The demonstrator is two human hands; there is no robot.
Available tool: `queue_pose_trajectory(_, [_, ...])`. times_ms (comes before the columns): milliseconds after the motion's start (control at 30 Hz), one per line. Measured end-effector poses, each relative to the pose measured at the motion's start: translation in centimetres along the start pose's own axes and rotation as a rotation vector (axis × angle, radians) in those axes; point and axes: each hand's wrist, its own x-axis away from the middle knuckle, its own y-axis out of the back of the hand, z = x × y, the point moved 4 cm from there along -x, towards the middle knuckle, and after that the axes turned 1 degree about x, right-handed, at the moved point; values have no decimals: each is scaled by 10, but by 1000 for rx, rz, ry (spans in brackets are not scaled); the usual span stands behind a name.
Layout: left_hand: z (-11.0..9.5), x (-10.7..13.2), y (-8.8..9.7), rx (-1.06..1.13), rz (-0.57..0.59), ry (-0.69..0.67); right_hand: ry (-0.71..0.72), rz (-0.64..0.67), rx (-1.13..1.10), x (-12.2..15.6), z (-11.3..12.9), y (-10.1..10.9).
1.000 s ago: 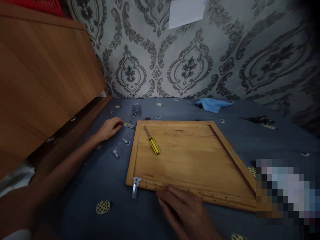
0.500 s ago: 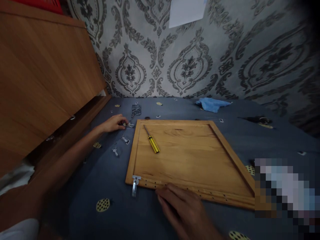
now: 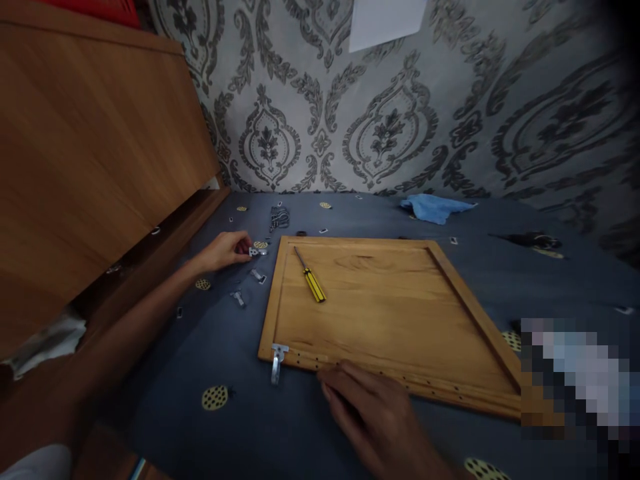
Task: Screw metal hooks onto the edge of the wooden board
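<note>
A wooden panel (image 3: 395, 313) with a raised frame lies flat on a blue sheet. A yellow-handled screwdriver (image 3: 311, 277) rests on its far left part. A small metal bracket (image 3: 277, 360) hangs at the panel's near left corner. My left hand (image 3: 227, 249) reaches out to the left of the panel, its fingers closed on a small metal bracket (image 3: 256, 252). My right hand (image 3: 373, 410) lies fingers down on the panel's near edge, holding nothing that I can see.
More loose metal brackets (image 3: 239, 297) and a bunch of metal hooks (image 3: 279, 217) lie on the blue sheet (image 3: 220, 347). A wooden cabinet (image 3: 95, 153) stands at the left. A blue cloth (image 3: 435, 207) lies by the patterned wall; a dark tool (image 3: 530, 240) lies at right.
My left hand has moved slightly right toward the panel and pinched up a small metal bracket. My right hand has stayed on the panel's near edge. The view shifted a little.
</note>
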Motion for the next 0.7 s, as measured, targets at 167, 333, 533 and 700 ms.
queue_pose_trajectory(167, [2, 9, -1, 219, -39, 42, 14, -22, 38, -1, 1, 0])
queue_pose_trajectory(333, [15, 14, -11, 500, -41, 138, 22, -20, 27, 0, 1, 0])
queue_pose_trajectory(533, [24, 24, -12, 745, -107, 263, 22, -23, 22, 0, -1, -1])
queue_pose_trajectory(700, [13, 43, -2, 863, -143, 321, 38, -8, 27, -1, -1, -1])
